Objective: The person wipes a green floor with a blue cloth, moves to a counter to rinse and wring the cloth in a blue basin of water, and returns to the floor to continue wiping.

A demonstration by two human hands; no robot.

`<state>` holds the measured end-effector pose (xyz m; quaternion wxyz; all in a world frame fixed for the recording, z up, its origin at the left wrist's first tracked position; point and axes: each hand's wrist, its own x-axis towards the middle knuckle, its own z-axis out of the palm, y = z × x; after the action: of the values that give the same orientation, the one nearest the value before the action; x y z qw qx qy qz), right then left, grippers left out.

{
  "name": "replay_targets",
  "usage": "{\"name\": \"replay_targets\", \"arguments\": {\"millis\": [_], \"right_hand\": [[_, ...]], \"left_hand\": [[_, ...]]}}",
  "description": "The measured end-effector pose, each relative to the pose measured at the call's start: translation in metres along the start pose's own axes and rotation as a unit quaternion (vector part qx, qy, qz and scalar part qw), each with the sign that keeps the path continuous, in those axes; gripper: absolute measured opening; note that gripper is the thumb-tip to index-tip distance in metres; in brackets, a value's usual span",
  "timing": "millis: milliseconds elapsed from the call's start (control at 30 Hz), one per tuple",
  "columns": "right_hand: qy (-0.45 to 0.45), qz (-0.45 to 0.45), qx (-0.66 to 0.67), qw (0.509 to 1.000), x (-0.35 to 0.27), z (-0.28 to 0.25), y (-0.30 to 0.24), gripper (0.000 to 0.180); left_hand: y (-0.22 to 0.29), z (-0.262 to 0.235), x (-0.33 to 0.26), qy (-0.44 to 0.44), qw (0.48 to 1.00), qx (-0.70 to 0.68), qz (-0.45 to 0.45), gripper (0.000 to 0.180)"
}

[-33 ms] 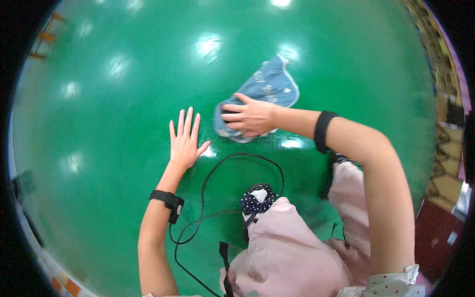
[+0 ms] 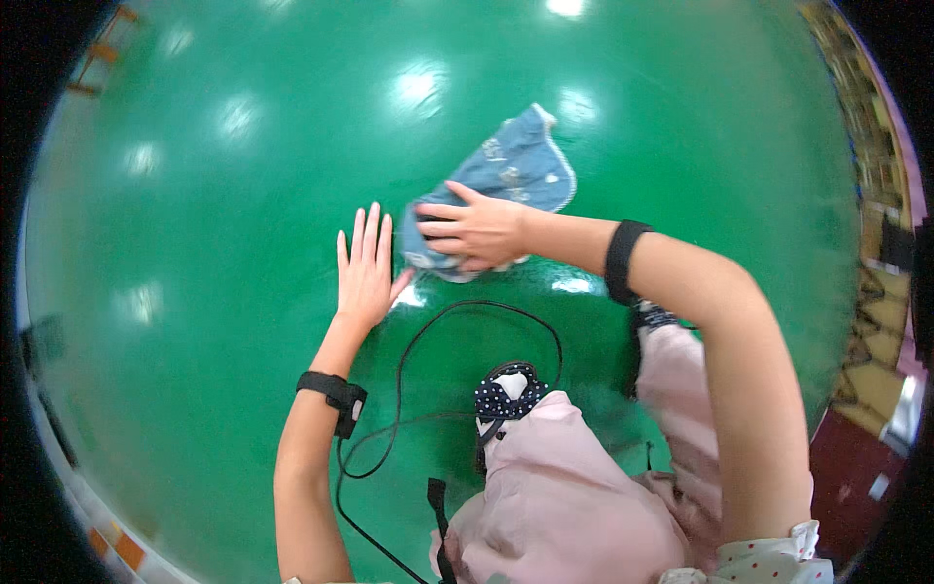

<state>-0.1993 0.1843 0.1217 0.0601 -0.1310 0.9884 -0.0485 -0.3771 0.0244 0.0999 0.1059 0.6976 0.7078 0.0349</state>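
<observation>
- Pressing down on a blue cloth, the right hand lies on the near end of it, fingers bent a little and gripping the bunched part.
- The blue cloth looks like soft denim with a pale edge and small light marks. It lies on the shiny green floor, out in front of the person's knees.
- The far end of the cloth is spread out flat. The near end, under the right hand, is scrunched up.
- The left hand is flat on the green floor, just beside the cloth. Its fingers are straight and close together, and it holds nothing. Its thumb tip is very near the cloth's edge, but I cannot tell if it touches.
- Each arm has a black band: one on the left wrist and one on the right forearm.
- A thin black cord loops on the floor between the arms.
- The person is low to the floor in pink clothes, with a dark dotted shoe peeking out.
- It looks like the cloth is being wiped over the floor or smoothed out; I cannot tell which.
- How much is done is hard to say. The floor is glossy all over, with bright light spots, and no dirt or wet patch shows.
- The cloth sits in only one small part of the big floor.
</observation>
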Motion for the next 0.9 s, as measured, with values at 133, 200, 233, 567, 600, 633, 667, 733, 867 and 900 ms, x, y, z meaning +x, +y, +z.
{"name": "replay_targets", "arguments": {"millis": [133, 200, 233, 567, 600, 633, 667, 733, 867, 900], "right_hand": [[0.106, 0.06, 0.022, 0.992, 0.088, 0.016, 0.0, 0.063], [0.128, 0.074, 0.01, 0.989, 0.116, 0.018, 0.009, 0.063], [0.126, 0.077, -0.007, 0.989, 0.12, 0.02, 0.017, 0.063], [0.081, 0.019, -0.003, 0.997, 0.122, 0.02, 0.05, 0.052], [0.081, 0.024, 0.003, 0.996, 0.113, 0.021, 0.057, 0.05], [0.106, 0.052, 0.02, 0.993, 0.105, 0.022, 0.064, 0.046], [0.11, 0.078, 0.037, 0.99, 0.095, 0.022, 0.07, 0.044], [0.104, 0.148, 0.061, 0.982, 0.064, 0.027, 0.08, 0.042], [0.128, 0.263, 0.008, 0.956, -0.018, 0.048, 0.124, 0.043], [0.123, 0.296, -0.019, 0.947, -0.045, 0.047, 0.142, 0.043]], "left_hand": [[-0.028, 0.01, -0.013, 0.172, 0.957, -0.095, -0.211, 0.07], [-0.039, -0.001, -0.023, 0.189, 0.955, -0.017, -0.227, 0.068], [-0.04, -0.007, -0.021, 0.173, 0.964, -0.01, -0.2, 0.07], [-0.018, -0.032, -0.015, -0.039, 0.947, -0.037, -0.316, 0.084], [-0.011, -0.036, -0.007, -0.071, 0.937, -0.053, -0.338, 0.08], [-0.002, -0.037, 0.003, -0.074, 0.937, -0.044, -0.337, 0.08], [0.004, -0.035, 0.009, -0.135, 0.933, 0.011, -0.332, 0.071], [0.021, -0.027, 0.019, -0.201, 0.928, 0.12, -0.29, 0.056], [0.061, -0.027, 0.072, -0.36, 0.904, 0.164, -0.162, 0.05], [0.077, -0.035, 0.089, -0.363, 0.905, 0.165, -0.152, 0.05]]}}
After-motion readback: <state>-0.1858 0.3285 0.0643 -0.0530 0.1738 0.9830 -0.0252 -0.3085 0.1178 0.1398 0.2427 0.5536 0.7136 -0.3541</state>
